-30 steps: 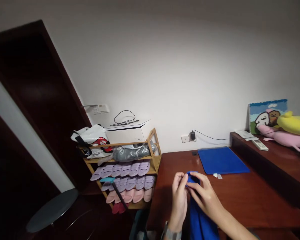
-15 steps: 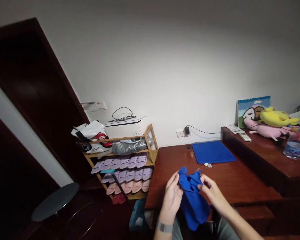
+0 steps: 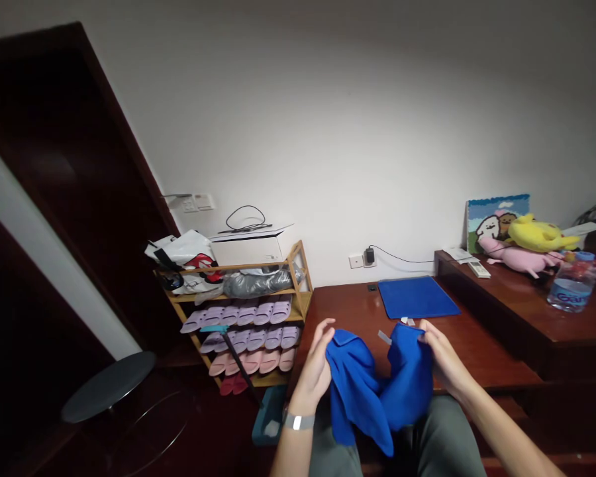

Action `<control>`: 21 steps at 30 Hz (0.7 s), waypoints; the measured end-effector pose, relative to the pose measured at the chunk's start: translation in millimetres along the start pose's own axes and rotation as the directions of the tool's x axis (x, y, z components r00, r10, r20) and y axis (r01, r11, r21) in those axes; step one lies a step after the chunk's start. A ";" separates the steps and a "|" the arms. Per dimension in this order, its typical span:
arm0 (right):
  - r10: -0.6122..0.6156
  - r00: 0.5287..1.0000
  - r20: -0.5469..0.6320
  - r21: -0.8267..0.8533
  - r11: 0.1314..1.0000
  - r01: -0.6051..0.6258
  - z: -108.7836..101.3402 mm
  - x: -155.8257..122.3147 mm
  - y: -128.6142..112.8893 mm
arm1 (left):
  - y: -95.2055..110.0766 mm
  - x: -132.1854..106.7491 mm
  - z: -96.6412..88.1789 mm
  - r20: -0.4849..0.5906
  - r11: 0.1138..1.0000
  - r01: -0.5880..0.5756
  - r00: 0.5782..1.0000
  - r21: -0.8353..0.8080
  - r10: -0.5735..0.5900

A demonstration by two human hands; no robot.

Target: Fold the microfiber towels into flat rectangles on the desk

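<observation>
A bright blue cloth (image 3: 372, 387) hangs slack between my two hands, over my lap and in front of the dark wooden table (image 3: 471, 344). My left hand (image 3: 315, 371) pinches its left upper corner, fingers closed on the fabric. Closed round the right upper corner, where a small white tag shows, is my right hand (image 3: 444, 361). The middle of the cloth sags down in a fold. A second blue cloth (image 3: 417, 297) lies flat and spread out farther back on the table, near the wall.
A wooden shoe rack (image 3: 251, 311) with several pairs of lilac and pink slippers stands left of the table, a white box on top. A raised shelf (image 3: 521, 311) at the right holds plush toys, a remote and a water bottle (image 3: 569, 281). A round stool (image 3: 106, 391) stands lower left.
My hands have moved apart, pulling the bunched blue cloth open between them. The view has shifted a little downward and to the right.
</observation>
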State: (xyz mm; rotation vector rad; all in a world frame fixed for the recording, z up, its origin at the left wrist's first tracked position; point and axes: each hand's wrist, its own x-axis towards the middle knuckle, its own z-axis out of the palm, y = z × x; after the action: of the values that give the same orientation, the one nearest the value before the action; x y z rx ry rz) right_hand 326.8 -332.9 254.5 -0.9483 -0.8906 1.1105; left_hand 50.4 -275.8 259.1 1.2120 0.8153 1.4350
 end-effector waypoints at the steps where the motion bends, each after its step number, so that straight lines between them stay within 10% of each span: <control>1: -0.013 1.000 -0.006 0.004 1.000 0.013 2.4 -1.3 -0.2 | 7.9 -4.1 6.5 0.046 0.999 -0.016 0.999 0.051 0.013; 5: -0.059 0.998 0.026 -0.020 0.998 0.059 16.1 -10.9 1.4 | 23.9 -23.6 41.3 0.299 0.954 -0.112 0.954 0.280 0.025; 9: -0.196 0.977 0.078 -0.156 0.966 0.206 32.5 -31.4 6.0 | 12.9 -36.3 67.2 0.277 0.863 -0.178 0.960 0.473 0.046; 17: -0.408 0.773 0.486 -0.534 0.562 0.632 43.8 -69.7 13.2 | 13.3 -43.8 72.7 0.363 0.971 0.023 0.925 0.237 -0.111; 21: -0.529 0.698 0.482 -0.473 0.513 0.716 31.6 -70.9 15.2 | 18.1 -41.7 66.1 0.461 0.980 0.117 0.869 0.158 -0.178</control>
State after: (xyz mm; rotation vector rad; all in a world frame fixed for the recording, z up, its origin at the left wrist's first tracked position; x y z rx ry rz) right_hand 277.8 -394.0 243.5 -0.8723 -1.7655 0.2598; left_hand 106.6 -328.1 282.6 1.4846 0.6434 0.9119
